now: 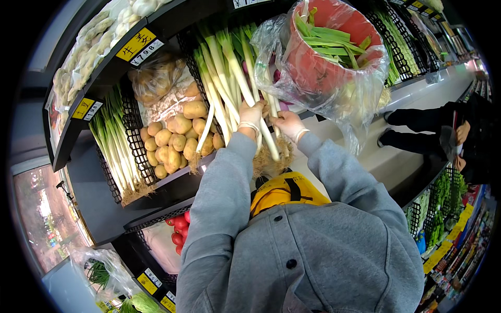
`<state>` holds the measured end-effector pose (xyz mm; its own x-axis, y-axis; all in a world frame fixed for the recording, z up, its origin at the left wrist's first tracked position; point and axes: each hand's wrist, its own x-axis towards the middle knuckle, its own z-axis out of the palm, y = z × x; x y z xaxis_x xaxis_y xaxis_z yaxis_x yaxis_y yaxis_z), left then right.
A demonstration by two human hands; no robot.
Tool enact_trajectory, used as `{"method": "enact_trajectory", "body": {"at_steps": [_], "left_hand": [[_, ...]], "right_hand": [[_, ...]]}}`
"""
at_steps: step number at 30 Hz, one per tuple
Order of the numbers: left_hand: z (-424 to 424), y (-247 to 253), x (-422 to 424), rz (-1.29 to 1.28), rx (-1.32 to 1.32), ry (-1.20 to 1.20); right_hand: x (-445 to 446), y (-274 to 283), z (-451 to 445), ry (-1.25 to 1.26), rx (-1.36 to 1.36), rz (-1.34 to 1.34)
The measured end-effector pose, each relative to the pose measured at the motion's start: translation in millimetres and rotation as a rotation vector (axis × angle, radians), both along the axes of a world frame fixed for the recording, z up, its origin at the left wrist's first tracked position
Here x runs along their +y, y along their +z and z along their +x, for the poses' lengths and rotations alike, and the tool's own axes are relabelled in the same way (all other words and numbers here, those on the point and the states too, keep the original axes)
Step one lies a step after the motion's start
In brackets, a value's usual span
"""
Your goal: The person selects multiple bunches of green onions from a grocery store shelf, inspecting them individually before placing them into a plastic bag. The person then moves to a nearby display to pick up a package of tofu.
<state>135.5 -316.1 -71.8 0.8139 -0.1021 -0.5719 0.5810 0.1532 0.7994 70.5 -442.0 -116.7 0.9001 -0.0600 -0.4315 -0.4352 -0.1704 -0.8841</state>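
Long white leek stalks (221, 66) with green tops lie side by side on the display, their roots toward me. My left hand (250, 115), in a thin pale glove, closes around a thick leek stalk (269, 143) whose white end points down toward my waist. Close by on the right, my gloved right hand (290, 124) has its fingers closed on the lower part of another leek; the fingers partly hide it. Brown tangled roots (270, 158) hang below both hands. Purple onions show in part behind the stalks.
A red bucket (328, 74) in a clear plastic bag holds cut green leaves, up and right of my hands. Potatoes (176, 137) lie left, past a black mesh divider (137, 133). Thinner scallions (117, 144) are farther left, tomatoes (180, 232) lower left. Another person (462, 133) stands at right.
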Motion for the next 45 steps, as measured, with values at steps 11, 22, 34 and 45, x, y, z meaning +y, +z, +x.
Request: {"method": "enact_trajectory", "body": {"at_steps": [11,22,34,45], "left_hand": [[-5.8,-20.8,20.7,-0.333,0.183,0.035],[-13.4,22.5,20.1,-0.271,-0.025,0.17],[12.2,-22.8,38.2,0.285,-0.223,-0.017],[-66.4,83.7,75.8,0.159,-0.427,0.028]], "right_hand": [[4.5,-11.6,-11.3,0.019,0.016,0.034],[15.4,9.1,-4.8,-0.048,-0.015,0.584],[-4.3,81.5,-12.0,0.378,-0.181,-0.496],[-155.4,237.3,-63.1,-0.689,-0.723,-0.565]]}}
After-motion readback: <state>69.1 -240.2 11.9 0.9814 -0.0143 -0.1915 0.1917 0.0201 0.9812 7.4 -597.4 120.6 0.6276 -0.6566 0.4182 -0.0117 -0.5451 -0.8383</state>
